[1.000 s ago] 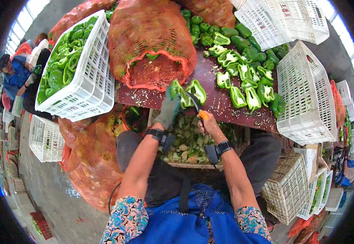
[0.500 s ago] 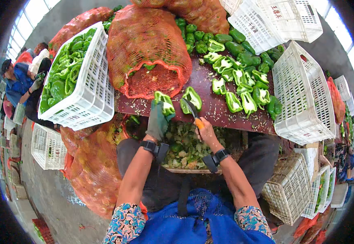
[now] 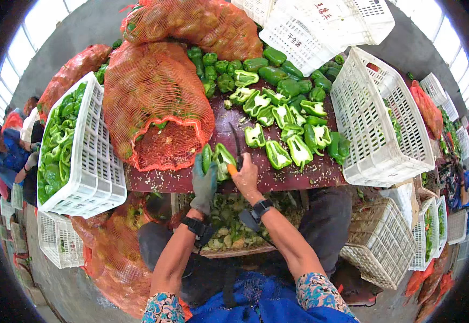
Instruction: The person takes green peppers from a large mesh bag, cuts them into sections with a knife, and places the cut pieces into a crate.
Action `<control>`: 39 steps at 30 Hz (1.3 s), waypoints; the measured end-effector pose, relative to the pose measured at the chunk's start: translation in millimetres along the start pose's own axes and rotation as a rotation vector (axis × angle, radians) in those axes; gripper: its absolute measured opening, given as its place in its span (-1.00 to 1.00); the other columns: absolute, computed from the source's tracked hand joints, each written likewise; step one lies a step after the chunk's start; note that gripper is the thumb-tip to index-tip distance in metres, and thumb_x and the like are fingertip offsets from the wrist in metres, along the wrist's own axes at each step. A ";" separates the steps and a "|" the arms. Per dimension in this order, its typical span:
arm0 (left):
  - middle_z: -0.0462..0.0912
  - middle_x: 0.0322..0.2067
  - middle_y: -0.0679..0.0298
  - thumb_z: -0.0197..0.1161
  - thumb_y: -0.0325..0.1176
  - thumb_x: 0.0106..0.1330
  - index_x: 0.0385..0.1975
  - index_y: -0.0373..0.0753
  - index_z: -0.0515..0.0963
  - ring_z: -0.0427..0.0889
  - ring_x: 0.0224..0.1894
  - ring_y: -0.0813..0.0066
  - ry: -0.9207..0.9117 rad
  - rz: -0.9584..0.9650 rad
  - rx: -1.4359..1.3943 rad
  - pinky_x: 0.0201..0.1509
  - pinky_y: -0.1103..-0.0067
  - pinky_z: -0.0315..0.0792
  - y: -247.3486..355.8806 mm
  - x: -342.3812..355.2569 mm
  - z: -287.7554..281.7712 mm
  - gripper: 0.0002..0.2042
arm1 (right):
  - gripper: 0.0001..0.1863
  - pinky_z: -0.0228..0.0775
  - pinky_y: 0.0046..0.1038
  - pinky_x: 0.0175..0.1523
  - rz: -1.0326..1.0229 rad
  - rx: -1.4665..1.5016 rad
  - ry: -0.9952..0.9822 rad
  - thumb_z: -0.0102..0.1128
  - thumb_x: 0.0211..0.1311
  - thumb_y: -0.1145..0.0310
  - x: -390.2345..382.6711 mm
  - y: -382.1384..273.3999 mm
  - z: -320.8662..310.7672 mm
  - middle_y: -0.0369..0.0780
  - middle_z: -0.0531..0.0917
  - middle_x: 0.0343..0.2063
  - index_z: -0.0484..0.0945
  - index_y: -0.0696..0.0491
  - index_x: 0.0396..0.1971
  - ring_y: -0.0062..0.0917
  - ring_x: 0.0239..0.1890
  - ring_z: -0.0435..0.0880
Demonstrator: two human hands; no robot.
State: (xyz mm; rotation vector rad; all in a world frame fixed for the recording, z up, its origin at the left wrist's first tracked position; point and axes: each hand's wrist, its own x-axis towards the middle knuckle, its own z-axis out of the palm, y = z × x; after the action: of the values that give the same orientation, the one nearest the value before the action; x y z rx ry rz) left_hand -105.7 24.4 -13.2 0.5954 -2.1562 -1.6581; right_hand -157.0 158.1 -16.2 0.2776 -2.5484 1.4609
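Note:
My gloved left hand is closed on a green pepper piece at the front of the maroon board. Beside it lies a cut pepper half, pale inside. My bare right hand grips an orange-handled knife next to that half, its dark curved blade pointing away from me. Several cut pepper halves lie to the right among seeds, with whole peppers behind them. An open red mesh sack lies just beyond my left hand.
A white crate of peppers stands left, another white crate right. More mesh sacks and crates lie behind. Below the board is a container of trimmings. A co-worker sits at the far left.
The view has shifted. Both hands have moved up onto the board's front, and the knife's blade has swung up and away from me. The pepper halves by my hands sit closer together.

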 end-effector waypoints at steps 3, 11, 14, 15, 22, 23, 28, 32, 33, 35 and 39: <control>0.39 0.20 0.05 0.19 -0.18 0.32 0.31 -0.31 0.24 0.43 0.20 0.29 -0.098 0.104 -0.227 0.18 0.46 0.40 20.5 5.0 29.1 -0.40 | -0.53 0.35 -0.07 -0.33 0.018 0.092 0.069 0.33 0.09 0.15 13.2 11.8 -30.6 0.07 0.54 -0.52 0.38 0.18 -0.18 0.03 -0.44 0.54; 0.13 0.38 -0.02 0.17 -0.01 0.34 0.40 -0.17 0.09 0.02 0.46 0.16 -0.443 0.246 -0.286 0.49 0.35 -0.03 101.0 51.4 122.6 -0.28 | -0.64 0.38 -0.21 -0.38 -0.130 -0.453 0.460 0.14 0.09 0.50 125.4 27.2 -157.7 -0.05 0.60 -0.44 0.41 0.12 -0.06 -0.20 -0.49 0.58; 0.28 0.28 -0.02 0.18 -0.08 0.33 0.30 -0.22 0.27 0.29 0.32 0.12 -0.354 0.311 -0.184 0.39 0.36 0.18 84.0 45.5 80.2 -0.40 | -0.78 0.32 -0.36 -0.52 0.087 -0.008 0.275 0.14 0.15 0.47 116.5 23.7 -176.5 -0.17 0.58 -0.50 0.43 0.15 -0.20 -0.40 -0.62 0.51; 0.37 0.22 -0.02 0.17 -0.13 0.33 0.25 -0.24 0.34 0.42 0.24 0.15 -0.302 0.320 -0.187 0.32 0.38 0.29 68.6 39.0 53.0 -0.47 | -0.83 0.27 -0.44 -0.57 0.070 0.080 0.201 0.13 0.21 0.43 106.5 23.6 -177.1 -0.21 0.58 -0.51 0.42 0.14 -0.23 -0.49 -0.67 0.47; 0.58 -0.04 -0.02 0.05 -0.34 0.34 0.05 -0.33 0.49 0.56 -0.01 0.05 0.262 -0.043 0.135 0.10 0.29 0.42 -14.7 68.3 -104.4 -0.67 | -0.91 0.14 -0.65 -0.70 0.275 0.384 -0.113 0.09 0.36 0.40 25.5 37.7 -133.7 -0.32 0.57 -0.57 0.40 0.06 -0.26 -0.75 -0.77 0.34; 0.57 -0.06 -0.05 0.05 -0.34 0.32 0.04 -0.33 0.49 0.54 -0.01 -0.02 0.273 0.074 0.283 0.09 0.23 0.41 -21.5 79.9 -121.3 -0.66 | -0.91 0.15 -0.66 -0.69 0.236 0.379 -0.138 0.08 0.37 0.41 17.0 39.5 -128.7 -0.34 0.53 -0.60 0.40 0.07 -0.25 -0.75 -0.77 0.33; 0.51 -0.05 -0.19 0.09 -0.29 0.28 0.13 -0.33 0.38 0.50 -0.01 -0.17 0.253 0.098 0.658 0.08 0.11 0.39 -38.7 130.3 -153.4 -0.56 | -0.90 0.16 -0.68 -0.67 0.236 0.404 -0.163 0.09 0.37 0.40 17.3 45.2 -118.8 -0.38 0.48 -0.63 0.40 0.07 -0.23 -0.77 -0.73 0.34; 0.37 0.07 -0.30 0.16 -0.16 0.24 0.24 -0.40 0.21 0.36 0.12 -0.22 0.367 0.019 0.814 0.21 0.12 0.26 -36.0 169.1 -170.1 -0.37 | -0.90 0.16 -0.70 -0.65 0.382 0.397 -0.168 0.10 0.35 0.41 25.6 49.0 -118.3 -0.40 0.48 -0.62 0.41 0.04 -0.21 -0.79 -0.72 0.34; 0.31 0.13 -0.32 0.18 -0.12 0.23 0.27 -0.43 0.17 0.28 0.18 -0.24 0.420 0.064 0.817 0.27 0.13 0.19 -35.2 178.6 -176.0 -0.31 | -0.89 0.16 -0.70 -0.65 0.361 0.382 -0.152 0.10 0.34 0.41 26.9 50.1 -117.4 -0.40 0.47 -0.62 0.41 0.04 -0.21 -0.78 -0.72 0.34; 0.20 0.23 -0.36 0.23 -0.03 0.20 0.32 -0.49 0.08 0.14 0.31 -0.27 0.536 0.171 0.819 0.39 0.15 0.06 -36.7 196.9 -183.7 -0.17 | -0.88 0.16 -0.70 -0.65 0.396 0.431 -0.142 0.12 0.32 0.41 27.8 52.1 -115.1 -0.39 0.47 -0.63 0.41 0.03 -0.20 -0.78 -0.72 0.34; 0.13 0.29 -0.36 0.24 0.12 0.17 0.36 -0.45 0.04 0.10 0.35 -0.25 0.546 0.043 0.731 0.38 0.16 0.09 -50.7 234.7 -182.8 -0.07 | -0.84 0.21 -0.65 -0.64 0.341 0.284 -0.175 0.22 0.25 0.38 26.3 54.7 -111.8 -0.37 0.48 -0.64 0.43 0.05 -0.26 -0.73 -0.72 0.38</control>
State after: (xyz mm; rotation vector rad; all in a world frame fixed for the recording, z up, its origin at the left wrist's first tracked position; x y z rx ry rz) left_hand -204.5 -260.8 -10.9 1.0361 -2.2539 -0.5263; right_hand -188.3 280.3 0.7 0.0070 -2.6149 2.0106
